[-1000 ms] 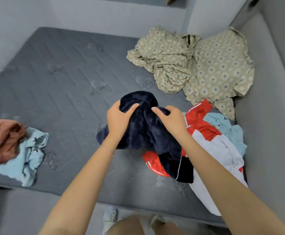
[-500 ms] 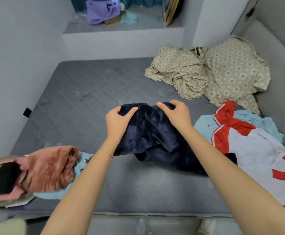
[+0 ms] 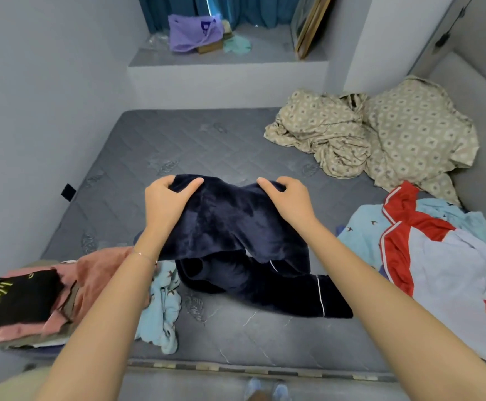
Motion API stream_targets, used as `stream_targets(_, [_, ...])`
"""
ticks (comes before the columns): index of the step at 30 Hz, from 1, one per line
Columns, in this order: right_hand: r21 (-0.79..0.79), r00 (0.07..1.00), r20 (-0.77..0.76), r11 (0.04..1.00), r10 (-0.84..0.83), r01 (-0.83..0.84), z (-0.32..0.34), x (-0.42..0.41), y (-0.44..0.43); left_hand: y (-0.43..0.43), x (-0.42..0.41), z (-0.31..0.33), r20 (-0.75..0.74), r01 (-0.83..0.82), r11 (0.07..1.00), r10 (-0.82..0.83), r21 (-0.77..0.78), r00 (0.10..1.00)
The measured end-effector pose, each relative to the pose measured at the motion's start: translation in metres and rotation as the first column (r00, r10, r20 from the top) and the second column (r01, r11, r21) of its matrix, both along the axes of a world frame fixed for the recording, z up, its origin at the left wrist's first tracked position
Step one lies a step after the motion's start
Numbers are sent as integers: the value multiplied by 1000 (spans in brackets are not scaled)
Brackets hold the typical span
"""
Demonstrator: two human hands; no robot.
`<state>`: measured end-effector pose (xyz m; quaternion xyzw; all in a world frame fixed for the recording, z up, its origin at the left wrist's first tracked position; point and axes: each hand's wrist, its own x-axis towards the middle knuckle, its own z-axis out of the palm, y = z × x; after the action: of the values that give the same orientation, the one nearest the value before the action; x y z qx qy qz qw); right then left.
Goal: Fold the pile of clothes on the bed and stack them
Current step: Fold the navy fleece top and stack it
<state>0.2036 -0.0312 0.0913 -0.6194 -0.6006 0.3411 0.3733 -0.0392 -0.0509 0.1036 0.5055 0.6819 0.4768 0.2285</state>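
Right, left hand (image 3: 163, 205) & right hand (image 3: 292, 202) fingers curl round top edge of dark navy plush trousers (image 3: 230, 224); legs twisted on grey mattress (image 3: 178, 146), so I'd expect a lopsided fold.

We read navy garment (image 3: 230, 224) as plush velvety cloth, soft sheen on folds, thin white piping. On mattress (image 3: 195, 146) we see quilted grey fabric, matt, stitched pattern. Beige bedding (image 3: 409, 134): thin printed cloth, matt, heavily creased. Red-and-white jersey (image 3: 438, 270): smooth fabric, slight shine. To us pink garment (image 3: 97, 270) looks velvety, faint sheen. Folded black top (image 3: 13, 296): matt cloth, yellow print. Crumpled blue cloth (image 3: 163, 311): soft, matt. Leaning frame (image 3: 308, 27): wood look.
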Motion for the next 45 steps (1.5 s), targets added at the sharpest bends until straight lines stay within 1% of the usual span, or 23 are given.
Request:
stream_targets(4, [-21, 1000, 7, 1000, -4, 4, -4, -21, 4, 12, -15, -2, -21, 7, 1000, -8, -13, 1000])
stream_targets(10, [-70, 997, 57, 996, -53, 57, -27, -49, 17, 39, -29, -28, 37, 85, 992, -81, -98, 996])
stream_targets(18, [-169, 969, 4, 955, -248, 245, -62, -111, 31, 88, -93, -52, 26, 219, 956, -219, -196, 975])
stream_targets(21, [-210, 953, -8, 932, -304, 295, -75, -129, 31, 102, -103, -64, 38, 273, 932, -272, -237, 962])
stream_targets(26, [-262, 936, 28, 900, -352, 347, -97, -136, 33, 102, -97, -99, 122, 393, 876, -374, -280, 919])
stream_targets(33, [-296, 906, 39, 862, -421, 412, -133, -120, 30, 88, -82, -154, 244, 455, 818, -389, -351, 888])
stream_targets(37, [-243, 859, 4, 833, -512, 497, -150, -107, 21, 78, -60, -171, 344, 548, 758, -439, -354, 830])
stream_targets(40, [-230, 832, 15, 808, -555, 543, -162, -92, 17, 70, -40, -184, 345, 601, 683, -492, -416, 799])
stream_targets(42, [-264, 838, 43, 803, -544, 535, -171, -79, 17, 67, -27, -195, 336, 623, 619, -526, -479, 781])
stream_targets(43, [-294, 846, 61, 801, -529, 522, -176, -73, 16, 65, -22, -200, 339, 629, 601, -533, -493, 775])
stream_targets(45, [-357, 866, 98, 795, -491, 491, -189, -59, 15, 61, -15, -211, 340, 595, 594, -492, -542, 801])
